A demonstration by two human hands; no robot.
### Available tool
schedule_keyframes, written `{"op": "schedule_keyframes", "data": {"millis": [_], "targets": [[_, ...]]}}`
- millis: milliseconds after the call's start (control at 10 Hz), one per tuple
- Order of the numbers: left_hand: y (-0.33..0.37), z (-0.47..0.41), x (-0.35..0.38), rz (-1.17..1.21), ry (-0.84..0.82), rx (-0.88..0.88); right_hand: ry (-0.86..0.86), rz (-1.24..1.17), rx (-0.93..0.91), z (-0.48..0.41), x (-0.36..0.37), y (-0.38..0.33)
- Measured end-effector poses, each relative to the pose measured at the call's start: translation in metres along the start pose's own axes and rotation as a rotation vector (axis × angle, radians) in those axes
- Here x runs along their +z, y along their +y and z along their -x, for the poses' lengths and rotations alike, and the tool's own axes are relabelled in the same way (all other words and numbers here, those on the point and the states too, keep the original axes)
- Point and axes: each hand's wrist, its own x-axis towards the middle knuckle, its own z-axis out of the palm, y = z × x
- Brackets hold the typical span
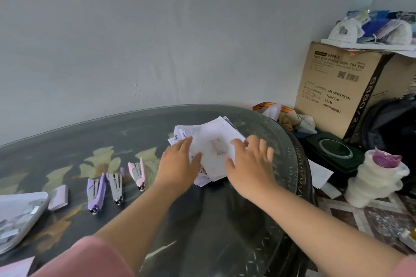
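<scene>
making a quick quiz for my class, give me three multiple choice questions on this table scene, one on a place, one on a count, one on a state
1. Where do the staplers lie relative to the paper pile?
A) to its left
B) on top of it
C) to its right

2. How many staplers lie there?
A) one
B) three
C) five

3. How are the left hand and the right hand?
A) both clenched, away from the pile
B) both with straight fingers at the pile
C) one grips a stapler

Answers:
1 A, the staplers lie in a row on the table, left of the pile.
2 B, two purple ones and one pink one show.
3 B, each hand reaches flat to one side of the pile and neither holds anything.
</scene>
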Motion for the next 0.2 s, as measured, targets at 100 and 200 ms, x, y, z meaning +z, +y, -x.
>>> {"op": "schedule_keyframes", "data": {"millis": [100,200], "targets": [[-0.029,0.045,-0.03,0.013,0.063,-0.04,-0.192,-0.097,-0.148,0.039,-0.018,-0.037],[-0.054,0.087,-0.056,-0.031,0.143,-0.12,-0.452,-0.209,-0.261,0.084,-0.034,-0.062]]}}
